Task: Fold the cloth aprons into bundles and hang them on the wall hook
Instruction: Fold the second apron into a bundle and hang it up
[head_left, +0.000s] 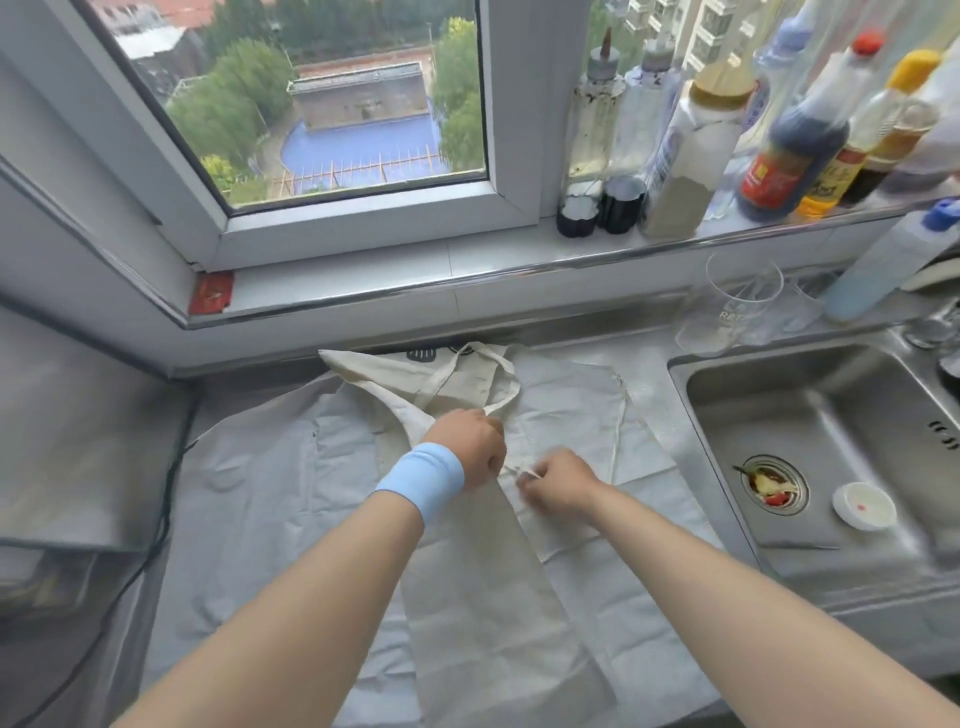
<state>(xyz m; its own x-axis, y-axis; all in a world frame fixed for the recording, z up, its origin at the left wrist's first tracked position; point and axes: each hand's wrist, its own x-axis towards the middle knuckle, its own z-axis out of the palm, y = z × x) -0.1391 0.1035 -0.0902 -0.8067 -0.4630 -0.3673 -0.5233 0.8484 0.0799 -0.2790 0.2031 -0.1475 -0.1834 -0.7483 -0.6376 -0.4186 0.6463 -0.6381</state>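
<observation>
Apron, long strip, bib toward window; left hand tight round neck strap, right hand in pinch on tie.

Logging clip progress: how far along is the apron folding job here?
Done: cream apron is folded into a long narrow strip. In hand: left hand and right hand both pinch its tie strings mid-strip. Left: no bundle yet, white cloth underneath lies flat, nothing hung; no hook in view.

Soft daylight enters through the window, leaving only faint shadows. Wide-angle distortion bends the edges. The bottles look blurred.
</observation>
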